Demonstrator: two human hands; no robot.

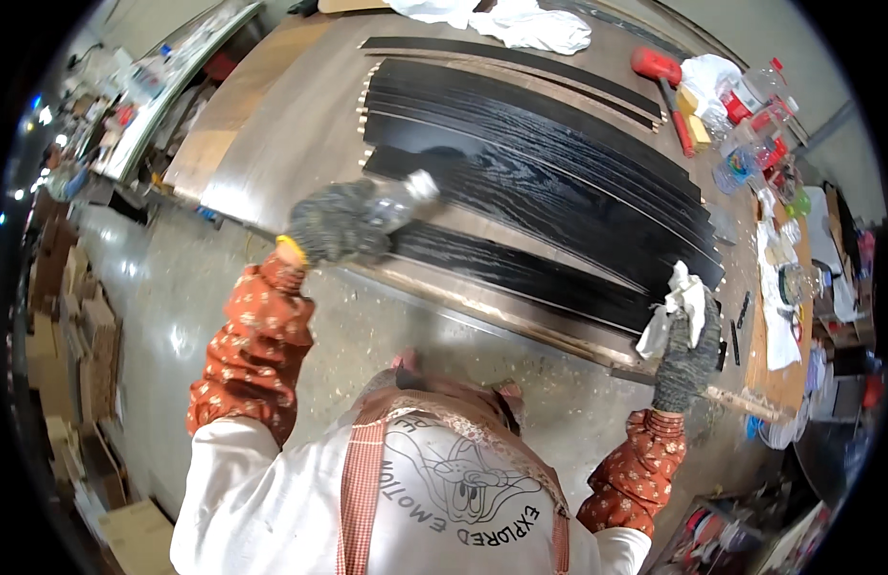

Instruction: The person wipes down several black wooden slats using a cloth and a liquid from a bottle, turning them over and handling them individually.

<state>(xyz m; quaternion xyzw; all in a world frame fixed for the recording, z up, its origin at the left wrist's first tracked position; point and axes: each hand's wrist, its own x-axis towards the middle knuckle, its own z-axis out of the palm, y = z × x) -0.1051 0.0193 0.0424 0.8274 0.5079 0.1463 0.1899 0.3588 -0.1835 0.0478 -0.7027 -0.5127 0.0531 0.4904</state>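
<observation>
My left hand (337, 222), in a grey knit glove, is closed round a clear plastic bottle (398, 206) held tilted over the left ends of the boards; motion blurs it a little. Several black wood-grain boards (530, 177) lie side by side across the table, with pale pegs along their left ends. One black board (521, 273) lies slightly apart, nearest to me. Over its right end, my gloved right hand (688, 359) grips a crumpled white cloth (676, 309). Its fingers are partly hidden by the cloth.
A red-headed mallet (657, 67) and a yellow sponge block (698, 132) lie at the far right, beside several plastic bottles (741, 163). White cloth (530, 26) sits at the table's far edge. Stacked boards (90, 355) stand on the floor to the left.
</observation>
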